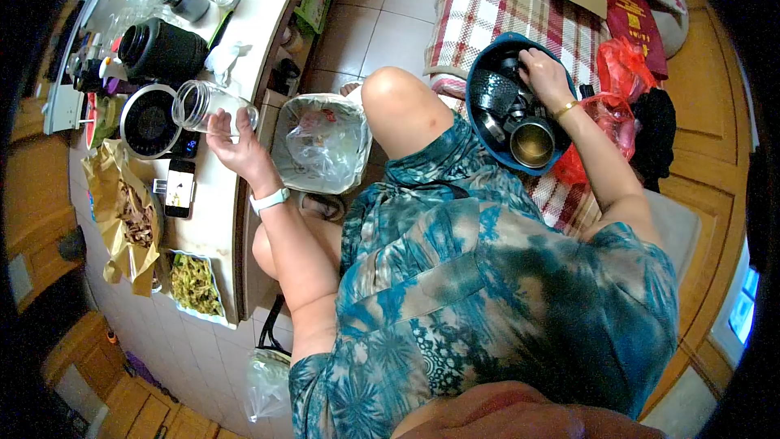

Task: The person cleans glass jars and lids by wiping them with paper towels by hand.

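Head view: the left hand (pixel 236 154), with a white watch (pixel 270 200) on its wrist, holds a clear glass jar (pixel 213 107) lying on its side in the air by the near edge of the white tabletop (pixel 218 232), its fingers curled against the jar's wall and the threaded mouth turned away to the left. The right hand (pixel 546 81), a gold-coloured bracelet (pixel 565 109) at its wrist, reaches over the rim of a blue basin (pixel 481 65); its fingers are bent down among dark items, and whether they grasp one cannot be told. Inside the basin sit a dark textured container (pixel 491 92) and a round metal vessel (pixel 532 145) with a golden interior. The basin rests on a plaid cover (pixel 467 12), next to a red plastic bag (pixel 624 65). Just beyond the jar on the tabletop is a scale with a round black plate (pixel 151 122) and lit blue digits; a phone (pixel 179 187) lies beside it. Near these are an open brown paper bag (pixel 145 262) with dark dried pieces and a tray (pixel 218 278) of greenish pieces. A large black container (pixel 171 49) lies past the scale. Between the tabletop and the person's raised knee stands a bin (pixel 282 146) lined with clear plastic.
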